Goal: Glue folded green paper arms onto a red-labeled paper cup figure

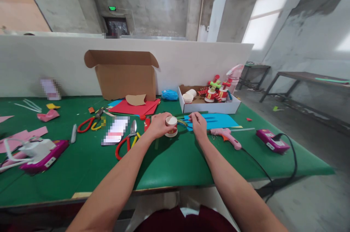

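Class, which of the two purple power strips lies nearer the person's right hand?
The power strip with the black plug, right of the pink glue gun by the right hand; the other strip, far left, holds a white plug.

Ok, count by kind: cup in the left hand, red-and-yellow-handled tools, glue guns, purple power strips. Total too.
Cup in left hand: 1
Red-and-yellow-handled tools: 2
Glue gun: 1
Purple power strips: 2
Total: 6

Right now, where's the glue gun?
In the head view, right of centre, the glue gun lies on the green table, between your right hand and the purple power strip.
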`<state>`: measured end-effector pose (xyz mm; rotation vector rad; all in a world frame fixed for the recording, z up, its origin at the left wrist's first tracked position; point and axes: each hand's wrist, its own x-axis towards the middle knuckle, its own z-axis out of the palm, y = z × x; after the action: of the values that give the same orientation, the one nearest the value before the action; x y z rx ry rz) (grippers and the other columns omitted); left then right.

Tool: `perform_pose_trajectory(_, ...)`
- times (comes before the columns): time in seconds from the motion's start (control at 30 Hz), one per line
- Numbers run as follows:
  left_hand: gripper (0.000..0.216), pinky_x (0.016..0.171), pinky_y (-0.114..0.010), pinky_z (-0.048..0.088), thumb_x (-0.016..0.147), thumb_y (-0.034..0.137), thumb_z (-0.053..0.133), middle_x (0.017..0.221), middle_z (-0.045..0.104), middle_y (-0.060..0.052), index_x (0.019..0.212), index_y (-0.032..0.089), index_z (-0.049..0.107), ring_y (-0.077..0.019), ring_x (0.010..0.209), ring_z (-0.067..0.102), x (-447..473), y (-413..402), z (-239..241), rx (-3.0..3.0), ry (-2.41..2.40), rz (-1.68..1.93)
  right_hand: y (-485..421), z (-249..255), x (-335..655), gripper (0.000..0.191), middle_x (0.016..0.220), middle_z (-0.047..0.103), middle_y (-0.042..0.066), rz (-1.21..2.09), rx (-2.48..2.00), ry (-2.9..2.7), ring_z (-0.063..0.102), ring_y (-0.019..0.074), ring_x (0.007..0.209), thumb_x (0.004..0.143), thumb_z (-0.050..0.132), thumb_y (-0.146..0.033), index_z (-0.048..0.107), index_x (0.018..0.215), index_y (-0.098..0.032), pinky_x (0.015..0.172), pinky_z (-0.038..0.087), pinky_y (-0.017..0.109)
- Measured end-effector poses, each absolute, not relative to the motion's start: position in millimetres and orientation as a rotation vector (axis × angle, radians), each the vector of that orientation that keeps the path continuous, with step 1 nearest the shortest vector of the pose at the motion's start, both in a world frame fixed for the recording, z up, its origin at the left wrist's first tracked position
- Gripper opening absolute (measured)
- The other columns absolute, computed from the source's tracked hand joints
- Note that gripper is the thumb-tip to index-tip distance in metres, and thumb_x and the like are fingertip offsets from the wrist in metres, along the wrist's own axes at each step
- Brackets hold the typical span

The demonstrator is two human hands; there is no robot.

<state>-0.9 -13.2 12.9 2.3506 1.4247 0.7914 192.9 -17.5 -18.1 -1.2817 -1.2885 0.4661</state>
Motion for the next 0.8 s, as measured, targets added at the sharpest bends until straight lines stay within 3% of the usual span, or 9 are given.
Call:
perform_pose_trajectory(0.4,0.038,0.091,-0.042,0.037,0.072,0.041,0.068,0.106,0.068,-0.004,0.105,0.024,0.059,-0.0292,0.107,0.056,0,-15,10,2.397,1.479,0.699,-18,-11,195,0.033,0.058,0.059,0.001,0.437,-1.334,-1.285,0.053,0.0171,0.058,0.08,0.047,-0.05,0.055,0.065,-0.022,0.059,0.042,0.029)
perform_pose_trajectory(0.57,0.037,0.09,-0.041,0.037,0.072,0.042,0.067,0.107,0.068,-0.004,0.104,0.024,0.06,-0.0289,0.105,0.057,0,-16,9,2.392,1.488,0.709,-22,-4,208,0.047,0.045,0.043,-0.003,0.479,-1.325,-1.466,0.039,0.0107,0.048,0.079,0.051,-0.056,0.052,0.05,-0.019,0.051,0.033,0.025)
perform_pose_trajectory(0.7,0.036,0.088,-0.04,0.037,0.072,0.042,0.068,0.106,0.069,-0.003,0.103,0.025,0.06,-0.0275,0.101,0.059,1,-15,7,2.387,1.51,0.724,-27,1,214,0.042,0.044,0.046,-0.003,0.659,-1.335,-1.834,0.039,0.0095,0.047,0.079,0.055,-0.048,0.068,0.057,-0.014,0.049,0.029,0.023)
perform_pose_trajectory(0.8,0.036,0.087,-0.04,0.037,0.072,0.043,0.068,0.105,0.069,-0.002,0.102,0.025,0.06,-0.0276,0.101,0.059,2,-14,6,2.378,1.538,0.728,-30,2,208,0.028,0.051,0.057,-0.001,0.53,-1.436,-2.017,0.048,0.0114,0.051,0.078,0.059,-0.036,0.077,0.074,-0.015,0.052,0.031,0.024)
